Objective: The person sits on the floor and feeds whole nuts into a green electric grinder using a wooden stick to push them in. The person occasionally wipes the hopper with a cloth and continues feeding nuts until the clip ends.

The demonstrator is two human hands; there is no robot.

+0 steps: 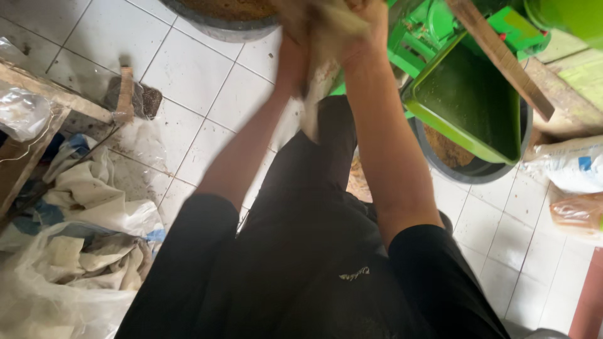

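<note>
Hands meet at the top of the view, both raised in front of the person and closed on a pale cloth sack (pixel 317 75): the left hand (pixel 292 22) bunches it from one side and the right hand (pixel 367 25) from the other, each grip folded tight around the gathered fabric, though motion blur hides the fingers. Held that way, the sack's loose end hangs straight down between the forearms, above the person's dark trousers. It sits just beside the grey tub (pixel 220 19) of brown meal at the top edge, near enough that the tub could catch whatever drops out. To the right, a green chute (pixel 465 103) slopes down into a second grey tub (pixel 471 166), so that what comes off the green machine (pixel 440 28) lands inside; brown meal already lies there. A wooden stick (pixel 502 59) leans across the chute. Spare sacks and plastic sheets (pixel 81 251) are heaped on the tiled floor (pixel 188 81) at the left, out from underfoot.
</note>
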